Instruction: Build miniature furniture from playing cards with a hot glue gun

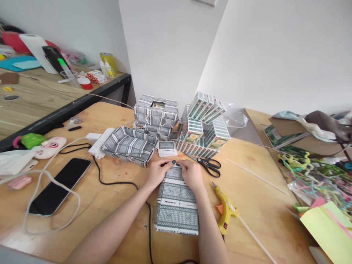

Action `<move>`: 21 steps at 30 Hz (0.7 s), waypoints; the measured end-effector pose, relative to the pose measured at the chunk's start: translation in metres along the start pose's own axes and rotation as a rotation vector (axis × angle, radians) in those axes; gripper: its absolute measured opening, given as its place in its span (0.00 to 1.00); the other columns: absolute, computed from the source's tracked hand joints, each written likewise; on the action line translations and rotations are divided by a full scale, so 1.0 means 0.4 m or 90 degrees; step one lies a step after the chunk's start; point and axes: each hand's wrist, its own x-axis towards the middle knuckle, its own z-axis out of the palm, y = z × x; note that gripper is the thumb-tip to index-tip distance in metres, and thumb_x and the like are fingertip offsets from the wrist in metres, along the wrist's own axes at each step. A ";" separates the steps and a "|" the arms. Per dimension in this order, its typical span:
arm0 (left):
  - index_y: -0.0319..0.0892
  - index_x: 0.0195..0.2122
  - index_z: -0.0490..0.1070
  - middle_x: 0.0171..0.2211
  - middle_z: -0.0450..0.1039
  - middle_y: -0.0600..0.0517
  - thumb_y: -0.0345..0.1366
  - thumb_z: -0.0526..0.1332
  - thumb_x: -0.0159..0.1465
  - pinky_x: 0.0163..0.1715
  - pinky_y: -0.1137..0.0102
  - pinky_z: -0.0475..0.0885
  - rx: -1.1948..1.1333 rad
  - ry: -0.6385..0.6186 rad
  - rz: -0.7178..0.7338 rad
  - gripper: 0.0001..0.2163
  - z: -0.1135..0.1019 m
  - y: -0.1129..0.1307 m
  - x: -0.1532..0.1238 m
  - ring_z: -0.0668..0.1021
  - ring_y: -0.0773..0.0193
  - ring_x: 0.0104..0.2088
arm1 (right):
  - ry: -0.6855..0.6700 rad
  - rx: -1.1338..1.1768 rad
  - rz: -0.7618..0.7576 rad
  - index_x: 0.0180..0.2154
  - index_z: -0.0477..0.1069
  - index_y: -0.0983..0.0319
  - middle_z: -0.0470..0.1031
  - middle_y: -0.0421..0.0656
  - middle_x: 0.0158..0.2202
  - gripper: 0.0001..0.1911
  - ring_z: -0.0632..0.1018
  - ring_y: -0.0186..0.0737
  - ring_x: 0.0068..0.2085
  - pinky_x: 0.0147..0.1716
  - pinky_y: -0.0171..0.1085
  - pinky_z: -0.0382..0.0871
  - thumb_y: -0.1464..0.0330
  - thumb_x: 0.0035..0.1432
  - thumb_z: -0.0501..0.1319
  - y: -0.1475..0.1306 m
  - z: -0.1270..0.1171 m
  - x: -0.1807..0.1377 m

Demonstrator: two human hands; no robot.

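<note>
The person's bare forearms lay along either side of a card panel (177,198), which rested on the wooden table (110,196). At the panel's far end the left hand (159,172) and right hand (192,174) were nearly together, fingers curled and pinched on its edge (a dark green nail caught my eye). The panel showed grey-patterned card backs in two columns, with white borders between rows. Whether anything small sat between the fingertips I couldn't make out; they covered that edge. A yellow glue gun (226,211) lay to the panel's right, its cord partly hidden by the forearm. Scissors (211,165) lay past the panel's far right corner. Beyond the panel were a stack of loose cards (167,146), an open card tray (132,146) leftward, and overlapping card boxes (192,132) rightward.
</note>
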 end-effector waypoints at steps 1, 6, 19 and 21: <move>0.41 0.31 0.79 0.34 0.80 0.49 0.39 0.63 0.53 0.43 0.65 0.71 0.002 -0.001 0.002 0.09 0.000 0.000 0.000 0.79 0.57 0.38 | 0.003 0.004 0.003 0.35 0.77 0.58 0.79 0.42 0.38 0.13 0.78 0.40 0.39 0.41 0.36 0.70 0.71 0.58 0.53 0.000 0.000 0.000; 0.41 0.30 0.79 0.33 0.80 0.50 0.39 0.63 0.54 0.41 0.66 0.72 0.004 0.007 0.019 0.09 0.001 0.004 -0.002 0.79 0.57 0.37 | 0.011 0.008 0.013 0.34 0.78 0.57 0.80 0.42 0.36 0.13 0.79 0.40 0.37 0.39 0.36 0.70 0.70 0.58 0.54 -0.002 -0.002 -0.001; 0.40 0.36 0.77 0.37 0.79 0.49 0.36 0.61 0.54 0.37 0.70 0.72 0.020 -0.072 0.071 0.10 -0.016 0.009 0.007 0.78 0.60 0.37 | -0.019 0.044 -0.013 0.35 0.77 0.58 0.80 0.41 0.35 0.12 0.79 0.39 0.37 0.39 0.34 0.69 0.69 0.58 0.54 -0.004 -0.017 -0.003; 0.40 0.36 0.77 0.37 0.79 0.49 0.36 0.62 0.54 0.37 0.69 0.73 0.020 -0.104 0.076 0.10 -0.024 0.006 0.017 0.79 0.60 0.37 | -0.015 0.022 -0.011 0.36 0.77 0.58 0.80 0.41 0.37 0.12 0.78 0.40 0.38 0.40 0.35 0.69 0.69 0.58 0.54 -0.006 -0.016 -0.003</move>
